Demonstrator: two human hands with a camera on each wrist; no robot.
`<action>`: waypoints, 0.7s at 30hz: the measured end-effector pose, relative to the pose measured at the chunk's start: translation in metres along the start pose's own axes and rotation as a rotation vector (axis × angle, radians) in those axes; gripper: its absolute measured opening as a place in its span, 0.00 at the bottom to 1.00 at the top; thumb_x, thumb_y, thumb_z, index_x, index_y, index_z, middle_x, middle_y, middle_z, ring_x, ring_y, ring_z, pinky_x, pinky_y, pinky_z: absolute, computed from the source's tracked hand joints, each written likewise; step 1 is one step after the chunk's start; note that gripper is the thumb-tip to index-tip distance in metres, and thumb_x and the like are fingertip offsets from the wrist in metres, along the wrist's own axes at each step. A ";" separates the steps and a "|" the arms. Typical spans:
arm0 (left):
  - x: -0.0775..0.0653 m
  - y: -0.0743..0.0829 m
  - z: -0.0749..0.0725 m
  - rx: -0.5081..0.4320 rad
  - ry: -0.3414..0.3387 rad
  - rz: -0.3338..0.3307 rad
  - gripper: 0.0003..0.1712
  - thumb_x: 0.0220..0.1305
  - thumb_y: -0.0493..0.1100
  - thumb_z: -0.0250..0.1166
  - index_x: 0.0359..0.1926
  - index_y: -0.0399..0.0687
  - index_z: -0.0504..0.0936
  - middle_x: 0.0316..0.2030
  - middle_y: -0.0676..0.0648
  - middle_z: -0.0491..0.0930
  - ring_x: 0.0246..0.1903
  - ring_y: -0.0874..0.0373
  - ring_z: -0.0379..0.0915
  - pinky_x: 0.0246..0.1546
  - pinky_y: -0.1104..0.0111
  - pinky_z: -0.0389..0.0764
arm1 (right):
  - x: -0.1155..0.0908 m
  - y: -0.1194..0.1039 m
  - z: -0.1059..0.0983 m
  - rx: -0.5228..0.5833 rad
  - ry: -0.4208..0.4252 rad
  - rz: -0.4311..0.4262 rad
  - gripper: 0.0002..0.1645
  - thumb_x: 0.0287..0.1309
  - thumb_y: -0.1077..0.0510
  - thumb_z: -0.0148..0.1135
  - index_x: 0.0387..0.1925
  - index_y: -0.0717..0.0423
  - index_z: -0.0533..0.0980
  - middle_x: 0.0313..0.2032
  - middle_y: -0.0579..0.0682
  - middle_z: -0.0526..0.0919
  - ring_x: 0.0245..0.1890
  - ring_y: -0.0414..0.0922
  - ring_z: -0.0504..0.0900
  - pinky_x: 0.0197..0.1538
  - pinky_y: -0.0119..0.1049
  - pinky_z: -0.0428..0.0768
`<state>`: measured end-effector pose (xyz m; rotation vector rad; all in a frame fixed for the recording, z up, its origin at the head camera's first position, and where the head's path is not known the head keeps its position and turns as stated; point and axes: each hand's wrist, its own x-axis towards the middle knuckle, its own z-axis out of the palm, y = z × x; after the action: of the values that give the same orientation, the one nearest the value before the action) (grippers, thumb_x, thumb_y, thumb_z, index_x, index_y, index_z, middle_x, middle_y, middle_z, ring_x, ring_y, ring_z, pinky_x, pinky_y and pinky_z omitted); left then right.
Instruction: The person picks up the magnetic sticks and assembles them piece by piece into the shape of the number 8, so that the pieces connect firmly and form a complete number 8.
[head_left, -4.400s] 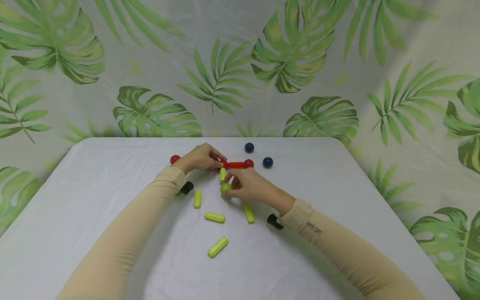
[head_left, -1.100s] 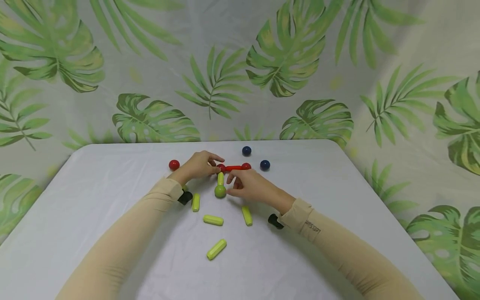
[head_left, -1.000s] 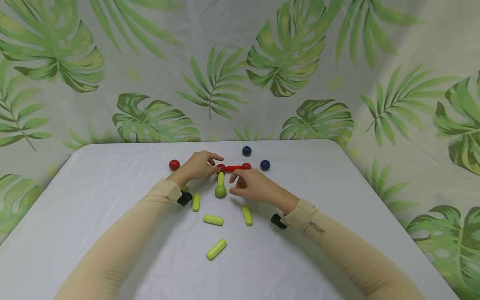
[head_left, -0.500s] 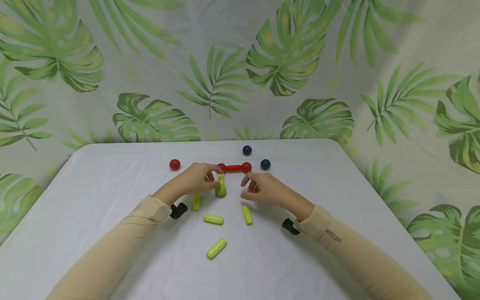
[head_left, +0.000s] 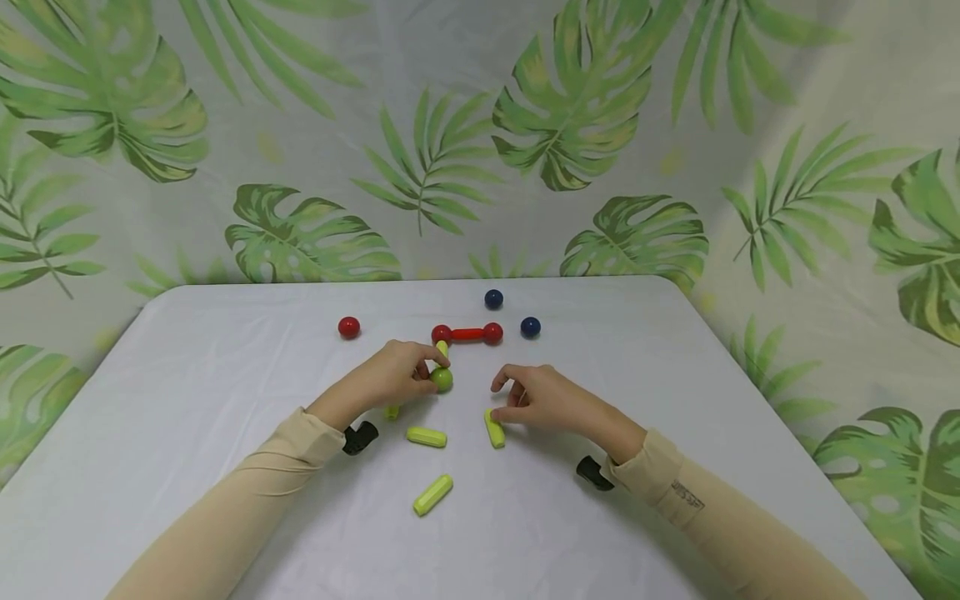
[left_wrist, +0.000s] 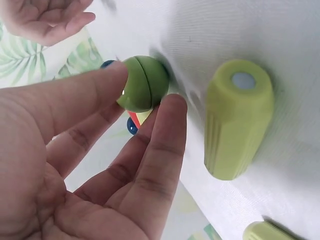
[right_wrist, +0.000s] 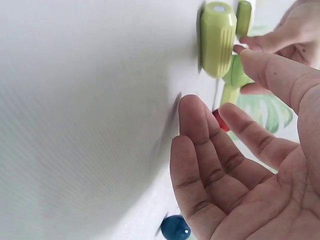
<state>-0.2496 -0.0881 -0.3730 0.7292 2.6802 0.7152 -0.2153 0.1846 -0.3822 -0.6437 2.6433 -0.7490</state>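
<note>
Yellow-green rod (head_left: 496, 433), long axis near-to-far, slightly askew, near loose-fingered right hand (head_left: 553, 402) (left hand (head_left: 392, 374) in pinch on green ball (head_left: 442, 381)).

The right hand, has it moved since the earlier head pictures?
Yes: against the red bar, the right hand has moved toward the person and to the right.

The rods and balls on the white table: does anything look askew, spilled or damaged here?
Nothing stands out. The red rod sits straight between two red balls. Loose yellow-green rods lie at mixed angles, but show no visible damage. The dark line around the green ball looks more like a seam than a crack.
</note>
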 end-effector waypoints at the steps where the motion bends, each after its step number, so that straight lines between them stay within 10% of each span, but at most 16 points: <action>1: 0.000 0.000 0.000 0.003 0.005 -0.001 0.22 0.71 0.39 0.72 0.64 0.47 0.85 0.41 0.44 0.87 0.36 0.56 0.79 0.38 0.69 0.82 | -0.001 0.000 0.001 0.005 -0.001 0.000 0.22 0.68 0.49 0.75 0.55 0.55 0.80 0.31 0.43 0.86 0.31 0.39 0.81 0.40 0.33 0.80; 21: 0.010 0.004 0.000 0.105 0.003 0.060 0.18 0.72 0.36 0.70 0.61 0.45 0.87 0.44 0.43 0.89 0.43 0.54 0.83 0.51 0.61 0.87 | -0.007 -0.007 0.009 0.054 -0.042 -0.014 0.23 0.62 0.49 0.80 0.53 0.52 0.80 0.28 0.43 0.82 0.27 0.38 0.77 0.34 0.30 0.75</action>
<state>-0.2567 -0.0799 -0.3721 0.8389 2.7260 0.5940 -0.2030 0.1790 -0.3847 -0.6562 2.5741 -0.7998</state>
